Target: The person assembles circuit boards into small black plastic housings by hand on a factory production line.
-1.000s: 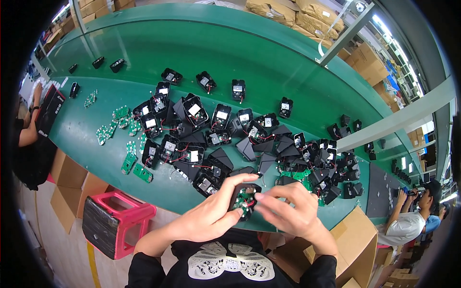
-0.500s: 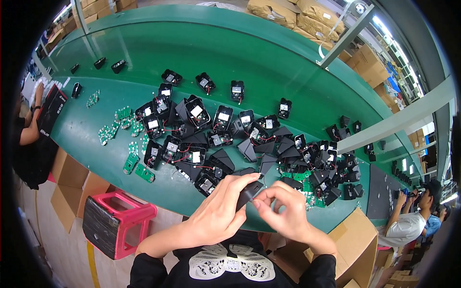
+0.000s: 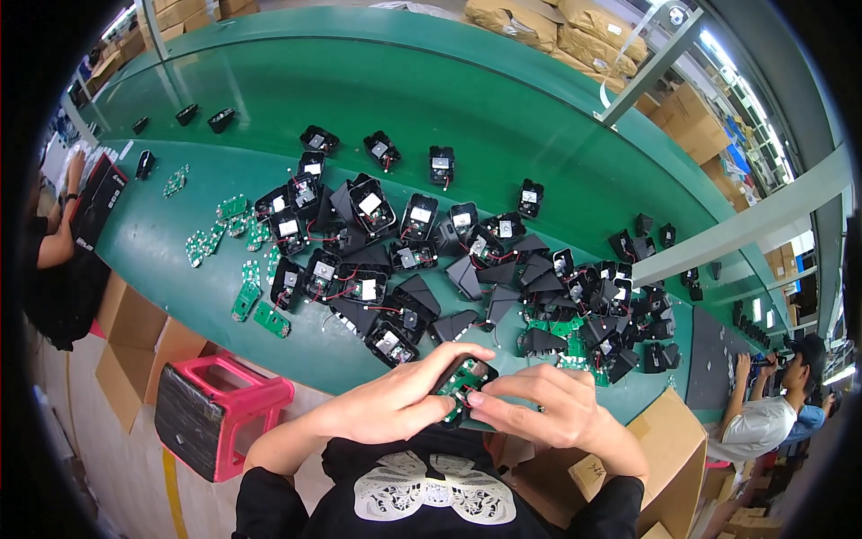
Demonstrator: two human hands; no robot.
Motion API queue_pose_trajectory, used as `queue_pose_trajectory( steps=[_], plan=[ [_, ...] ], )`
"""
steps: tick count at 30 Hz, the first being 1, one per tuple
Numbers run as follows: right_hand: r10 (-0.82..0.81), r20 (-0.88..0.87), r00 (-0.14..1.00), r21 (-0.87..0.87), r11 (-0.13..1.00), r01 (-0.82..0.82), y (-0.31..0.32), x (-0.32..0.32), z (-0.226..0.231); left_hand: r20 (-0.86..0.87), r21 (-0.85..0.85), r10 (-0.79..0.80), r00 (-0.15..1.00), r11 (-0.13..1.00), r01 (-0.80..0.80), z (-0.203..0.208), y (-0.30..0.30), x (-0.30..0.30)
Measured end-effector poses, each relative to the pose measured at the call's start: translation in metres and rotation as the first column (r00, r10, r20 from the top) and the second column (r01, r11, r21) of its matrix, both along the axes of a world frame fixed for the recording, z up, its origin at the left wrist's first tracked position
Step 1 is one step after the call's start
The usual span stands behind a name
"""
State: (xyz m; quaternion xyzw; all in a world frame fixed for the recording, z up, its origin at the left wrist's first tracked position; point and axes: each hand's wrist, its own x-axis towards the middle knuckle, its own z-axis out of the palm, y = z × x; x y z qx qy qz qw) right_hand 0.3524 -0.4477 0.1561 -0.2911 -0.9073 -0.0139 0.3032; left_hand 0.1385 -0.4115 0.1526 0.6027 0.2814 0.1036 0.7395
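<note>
Close in front of my body, my left hand [image 3: 391,402] grips a black plastic casing with a green circuit board [image 3: 460,384] showing in its open face. Thumb and fingers clasp the casing from both sides. My right hand [image 3: 543,409] is closed, its thumb and fingertips pinched together against the board's right side. A bit of red shows by those fingertips, but what they pinch is too small to make out. Just beyond my hands lie black casings [image 3: 391,343] with silver blocks and red wires inside, and a wedge-shaped black cover [image 3: 453,326].
Several loose green circuit boards [image 3: 271,319] lie to the left, and more boards [image 3: 561,337] sit among piled casings on the right. A cardboard box [image 3: 660,449] stands by my right arm, a pink stool [image 3: 256,413] at the left. Co-workers [image 3: 759,409] sit along the bench.
The casing in my left hand has turned, so its green board now faces up instead of its dark outer side. My right fingers have moved onto the board.
</note>
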Motion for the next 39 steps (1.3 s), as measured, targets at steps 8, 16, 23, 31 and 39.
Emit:
queue_pose_trajectory(
  steps=[8, 16, 23, 31, 39],
  plan=[
    [-0.159, -0.359, 0.92, -0.421, 0.907, -0.008, -0.004, -0.01, -0.01, 0.209, 0.47, 0.157, 0.965, 0.85, -0.24, -0.019, -0.02, 0.008],
    [-0.708, -0.535, 0.461, -0.83, 0.542, -0.131, -0.013, -0.044, -0.02, 0.333, 0.678, 0.465, 0.82, 0.486, -0.551, -0.036, -0.04, 0.027],
    [-0.356, -0.528, 0.771, -0.331, 0.922, 0.199, -0.011, -0.042, -0.029, 0.321, 0.639, 0.446, 0.836, 0.549, -0.538, -0.039, -0.041, 0.026],
    [-0.328, -0.18, 0.927, 0.022, 0.941, 0.337, -0.015, -0.038, -0.022, 0.318, 0.723, 0.462, 0.828, 0.447, -0.526, -0.038, -0.039, 0.026],
    [-0.244, -0.373, 0.895, -0.251, 0.955, 0.155, -0.01, -0.027, -0.021, 0.348, 0.75, 0.409, 0.843, 0.418, -0.512, -0.045, -0.041, 0.029]
  ],
)
